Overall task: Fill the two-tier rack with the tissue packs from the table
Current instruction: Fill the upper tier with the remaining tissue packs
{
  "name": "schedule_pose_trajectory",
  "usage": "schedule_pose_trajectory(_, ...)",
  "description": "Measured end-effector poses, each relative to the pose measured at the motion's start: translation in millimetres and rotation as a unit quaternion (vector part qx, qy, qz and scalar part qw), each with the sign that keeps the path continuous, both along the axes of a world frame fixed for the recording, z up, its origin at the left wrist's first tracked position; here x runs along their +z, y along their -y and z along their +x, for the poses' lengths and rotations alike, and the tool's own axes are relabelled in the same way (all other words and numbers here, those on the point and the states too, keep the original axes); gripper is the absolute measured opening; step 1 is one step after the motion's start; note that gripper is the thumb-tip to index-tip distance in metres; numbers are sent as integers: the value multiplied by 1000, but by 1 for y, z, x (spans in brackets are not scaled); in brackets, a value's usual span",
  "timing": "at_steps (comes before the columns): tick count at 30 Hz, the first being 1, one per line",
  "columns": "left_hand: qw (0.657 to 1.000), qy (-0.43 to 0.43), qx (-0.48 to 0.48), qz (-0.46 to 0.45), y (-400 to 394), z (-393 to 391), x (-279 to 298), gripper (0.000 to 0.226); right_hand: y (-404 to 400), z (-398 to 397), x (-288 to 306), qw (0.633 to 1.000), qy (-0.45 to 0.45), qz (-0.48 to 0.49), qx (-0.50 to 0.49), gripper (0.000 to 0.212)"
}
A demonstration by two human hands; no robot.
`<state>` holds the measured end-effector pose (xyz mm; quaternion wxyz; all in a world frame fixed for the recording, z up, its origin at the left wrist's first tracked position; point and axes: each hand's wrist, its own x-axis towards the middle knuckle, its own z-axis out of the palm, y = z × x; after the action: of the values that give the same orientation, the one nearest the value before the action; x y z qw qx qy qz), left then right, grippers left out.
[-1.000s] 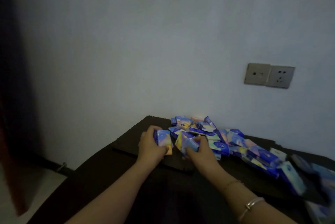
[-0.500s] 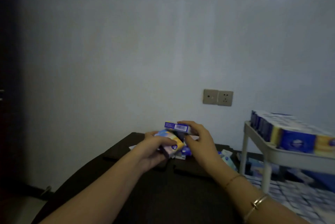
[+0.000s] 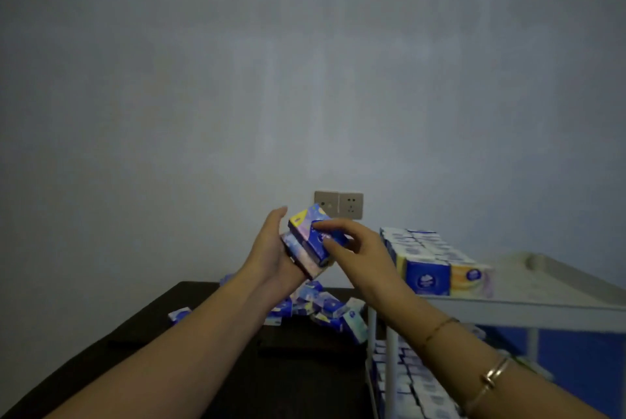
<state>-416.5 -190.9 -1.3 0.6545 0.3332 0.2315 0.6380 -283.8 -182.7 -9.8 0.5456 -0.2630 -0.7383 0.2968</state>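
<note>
Hands (image 3: 318,249) raised since before: left cradles tissue packs (image 3: 306,242), right pinches top pack.

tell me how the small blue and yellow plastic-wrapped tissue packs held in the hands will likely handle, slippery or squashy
Probably light: the left hand carries the small blue and yellow plastic-wrapped tissue packs stacked in its palm while the right hand pinches the top one. The glossy wrap suggests they may slide apart. They look boxy and probably hold their shape, since packs stand in neat rows on the white rack.
</note>
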Motion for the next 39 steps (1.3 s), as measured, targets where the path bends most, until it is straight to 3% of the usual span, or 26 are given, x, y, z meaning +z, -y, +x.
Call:
schedule_pose_trajectory(2, 999, -34, -6, 41, -7, 14, 11, 51, -2, 8, 8, 1000, -6, -1, -11, 33)
schedule_pose_trajectory(5, 994, -46, 31, 91, -17, 36, 25, 22, -5, 22, 22, 997, -66, -27, -2, 48)
schedule_pose_trajectory(7, 994, -27, 28, 107, -21, 50, 37, 15, -12, 33, 30, 993, -100, -55, -14, 53)
schedule_pose_trajectory(11, 990, -7, 35, 139, -30, 82, 60, 24, -26, 54, 45, 967, -171, -184, 48, 49)
schedule_pose_trajectory(15, 983, -35, 116, 139, -44, 125, 69, 58, -28, 83, 65, 941, -235, -197, 146, 27)
schedule_pose_trajectory(18, 975, -109, 135, 141, -55, 152, 69, 76, -36, 109, 73, 931, -258, -213, 146, 30)
schedule_pose_trajectory(22, 953, -240, 123, 141, -74, 175, 68, 69, -58, 145, 65, 933, -254, -224, 120, 33)
schedule_pose_trajectory(24, 920, -346, 135, 122, -90, 176, 71, 68, -67, 163, 62, 946, -230, -219, 66, 34)
schedule_pose_trajectory(27, 857, -458, 199, 125, -109, 173, 75, 45, -87, 192, 58, 947, -246, -205, -18, 31)
schedule_pose_trajectory(29, 760, -582, 235, 166, -117, 168, 70, 43, -103, 208, 54, 953, -208, -201, -91, 37)
schedule_pose_trajectory(32, 608, -736, 222, 197, -137, 161, 47, 43, -123, 222, 45, 955, -7, -219, -201, 74)
schedule_pose_trajectory(35, 498, -842, 117, 175, -152, 163, 26, 53, -135, 224, 36, 928, 197, -201, -244, 59)
schedule_pose_trajectory(37, 460, -869, 65, 169, -159, 165, 22, 55, -141, 217, 34, 912, 296, -165, -229, 55)
schedule_pose_trajectory(39, 444, -878, 54, 172, -163, 165, 21, 55, -148, 209, 31, 913, 334, -116, -204, 56)
